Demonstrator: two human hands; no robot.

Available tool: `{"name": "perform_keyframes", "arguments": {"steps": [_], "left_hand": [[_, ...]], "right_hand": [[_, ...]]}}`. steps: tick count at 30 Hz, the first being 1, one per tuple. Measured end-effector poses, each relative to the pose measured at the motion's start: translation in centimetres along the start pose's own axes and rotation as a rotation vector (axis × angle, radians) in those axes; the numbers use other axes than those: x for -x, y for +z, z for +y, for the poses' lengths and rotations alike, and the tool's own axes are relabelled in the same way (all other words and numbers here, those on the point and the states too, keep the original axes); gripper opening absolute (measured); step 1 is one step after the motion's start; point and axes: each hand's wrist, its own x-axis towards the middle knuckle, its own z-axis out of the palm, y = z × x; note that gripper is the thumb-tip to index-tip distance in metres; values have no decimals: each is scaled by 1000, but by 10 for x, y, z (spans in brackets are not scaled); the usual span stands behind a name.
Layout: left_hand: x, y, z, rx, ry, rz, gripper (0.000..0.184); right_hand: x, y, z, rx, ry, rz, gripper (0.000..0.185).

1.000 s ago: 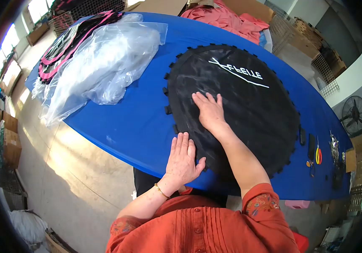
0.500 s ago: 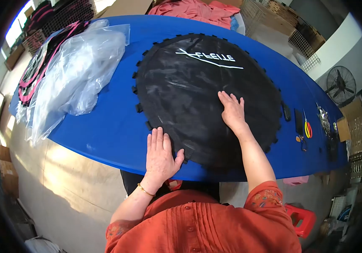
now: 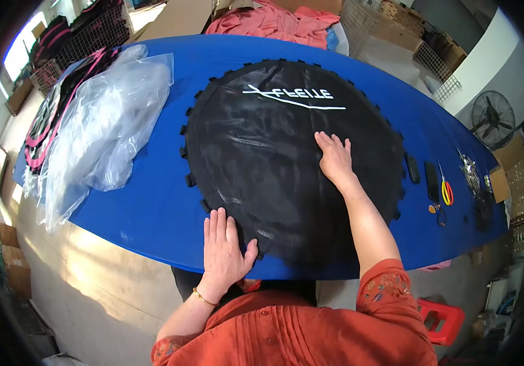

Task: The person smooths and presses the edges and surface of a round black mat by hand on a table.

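Observation:
A round black trampoline mat (image 3: pixel 262 165) with short tabs around its rim lies flat on a table under a blue cover (image 3: pixel 134 226). White lettering and a curved white line, upside down to me, mark its far part. My left hand (image 3: pixel 224 250) rests on the mat's near left edge, fingers together and stretched out, thumb apart. Farther in, right of the mat's middle, my right hand (image 3: pixel 336 160) lies palm down with its fingers extended. Neither hand grips anything. Faint creases and sheen show across the fabric.
Clear plastic bags (image 3: pixel 112 116) lie at left over black-and-pink pieces (image 3: pixel 37 137). On the right are a dark handheld object (image 3: pixel 412 169), a yellow-and-red handled tool (image 3: pixel 447 193) and small metal parts (image 3: pixel 470 174). Pink cloth (image 3: pixel 274 23) is behind the table; a red stool (image 3: pixel 442 320) stands at lower right.
The view has shifted, so the table and mat appear lower. My right hand sits slightly farther across the mat toward the lettering. My left hand stays by the near left rim.

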Motion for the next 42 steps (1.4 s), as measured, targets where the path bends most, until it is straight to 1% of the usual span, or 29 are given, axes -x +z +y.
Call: {"name": "perform_keyframes", "arguments": {"steps": [6,13,16,19,23,24,25,27,31,35,42], "left_hand": [[0,-3,-1,-11,9,-22,74],[-1,-5,-2,-15,14,-53,75],[1,-5,-2,-9,23,-47,74],[-2,-6,-1,13,32,-48,74],[0,-4,0,4,14,-44,73],[1,-3,-1,-3,14,-38,73],[1,-2,-2,-11,10,-32,72],[0,-3,-1,-6,17,-19,72],[2,-1,-2,4,15,-17,71],[3,-1,-3,20,14,-21,72],[2,1,-3,15,11,-20,72]], "right_hand": [[-45,11,8,-1,52,38,67],[-93,35,6,-19,19,94,63],[-105,45,-10,-24,-56,168,60],[-109,42,-45,-26,-158,176,52],[-98,38,-90,37,-213,179,52],[-95,29,-97,31,-191,127,53],[-91,19,-98,-1,-174,26,54],[-85,20,-90,-42,-179,80,55],[-79,16,-50,-19,-79,65,53],[-68,26,17,64,54,118,55],[-29,5,109,201,324,44,56]]}}
